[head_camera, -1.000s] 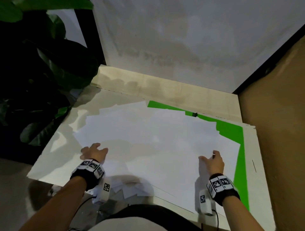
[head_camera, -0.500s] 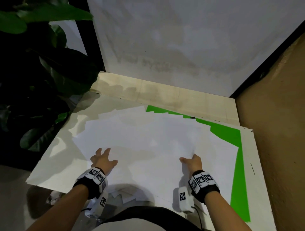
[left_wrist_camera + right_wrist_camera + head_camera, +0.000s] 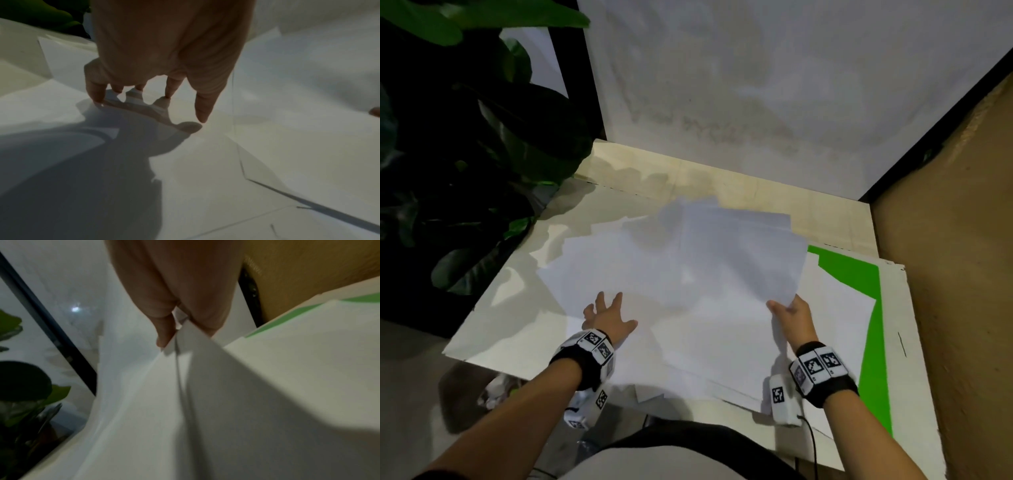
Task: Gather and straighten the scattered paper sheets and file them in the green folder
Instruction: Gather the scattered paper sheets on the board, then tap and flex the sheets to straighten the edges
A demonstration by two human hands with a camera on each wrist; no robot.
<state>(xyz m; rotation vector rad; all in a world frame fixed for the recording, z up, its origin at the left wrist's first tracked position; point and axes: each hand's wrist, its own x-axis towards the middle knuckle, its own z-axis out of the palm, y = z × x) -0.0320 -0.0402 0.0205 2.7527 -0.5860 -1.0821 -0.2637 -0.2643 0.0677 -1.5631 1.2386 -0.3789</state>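
Two hands work from the head view, the left hand (image 3: 607, 317) spread flat on the paper sheets (image 3: 688, 291) mid-surface, the right hand (image 3: 792, 317) pinching lifted sheets beside the green folder (image 3: 873, 342) along the surface's right edge; the left wrist view shows fingertips (image 3: 202, 116) touching paper; the right wrist view shows thumb and fingers (image 3: 164, 335) gripping a sheet edge.

The thin white paper sheets (image 3: 688, 274) look smooth and matt, bending softly. The flat bright green folder (image 3: 873, 342) under them has an even, matt card-like face. The pale desk (image 3: 493, 329) is smooth with a slight sheen. The far wall (image 3: 756, 85) looks rough and blotchy.
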